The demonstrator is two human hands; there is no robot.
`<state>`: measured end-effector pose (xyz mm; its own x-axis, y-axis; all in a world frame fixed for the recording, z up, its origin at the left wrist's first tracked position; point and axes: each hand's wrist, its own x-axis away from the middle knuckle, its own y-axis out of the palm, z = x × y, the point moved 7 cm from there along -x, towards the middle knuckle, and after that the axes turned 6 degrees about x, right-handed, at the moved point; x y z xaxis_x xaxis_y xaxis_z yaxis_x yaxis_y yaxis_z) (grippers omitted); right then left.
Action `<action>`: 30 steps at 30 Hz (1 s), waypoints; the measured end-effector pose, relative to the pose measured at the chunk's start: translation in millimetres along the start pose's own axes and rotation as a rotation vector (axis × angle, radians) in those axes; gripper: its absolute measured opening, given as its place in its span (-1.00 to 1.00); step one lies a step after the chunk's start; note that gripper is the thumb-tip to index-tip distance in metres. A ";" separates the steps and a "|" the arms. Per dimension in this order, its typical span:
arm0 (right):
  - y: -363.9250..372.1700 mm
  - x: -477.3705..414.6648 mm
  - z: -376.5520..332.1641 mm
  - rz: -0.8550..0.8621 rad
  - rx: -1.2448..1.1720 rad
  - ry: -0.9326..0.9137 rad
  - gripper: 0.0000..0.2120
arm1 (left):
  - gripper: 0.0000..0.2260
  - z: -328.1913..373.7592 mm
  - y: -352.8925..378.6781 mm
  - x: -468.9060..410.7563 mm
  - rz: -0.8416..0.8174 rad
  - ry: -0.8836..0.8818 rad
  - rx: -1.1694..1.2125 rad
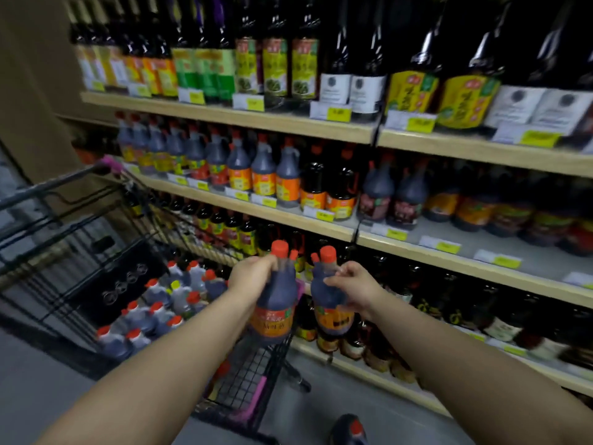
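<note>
Gripping the left soy sauce jug (276, 305) at its neck with the left hand (253, 277), clasping the right soy sauce jug (330, 308) round its shoulder with the right hand (353, 290). Both upright, side by side, above the shopping cart's (256, 374) near right corner. Bare shelf space (475, 239) farther right, nearer the right hand.

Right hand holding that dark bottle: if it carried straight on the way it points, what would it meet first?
Probably the other dark red-capped bottle with an orange label, gripped by the left hand, though depth is unclear.
</note>
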<state>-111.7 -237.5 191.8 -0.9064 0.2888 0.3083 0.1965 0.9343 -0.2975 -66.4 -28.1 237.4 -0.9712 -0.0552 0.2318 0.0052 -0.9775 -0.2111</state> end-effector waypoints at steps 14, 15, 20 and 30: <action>-211.0 0.8 24.5 0.251 0.072 -0.143 -0.62 | -0.82 55.6 196.4 36.1 -0.151 -0.014 0.331; -222.7 -2.0 24.2 0.280 0.055 -0.159 -0.63 | -0.79 59.2 207.1 35.7 -0.163 -0.010 0.352; -268.7 -11.8 12.2 0.415 0.029 -0.259 -0.59 | -0.76 79.3 248.9 26.4 -0.235 -0.008 0.408; -312.6 -27.2 -20.5 0.686 0.008 -0.490 -0.54 | -0.70 107.9 291.8 -15.0 -0.246 0.049 0.312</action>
<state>-140.8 -533.1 295.0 -0.6471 0.6669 -0.3694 0.7619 0.5828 -0.2825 -24.6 -334.5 274.8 -0.9626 0.1907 0.1925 -0.1642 -0.9756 0.1455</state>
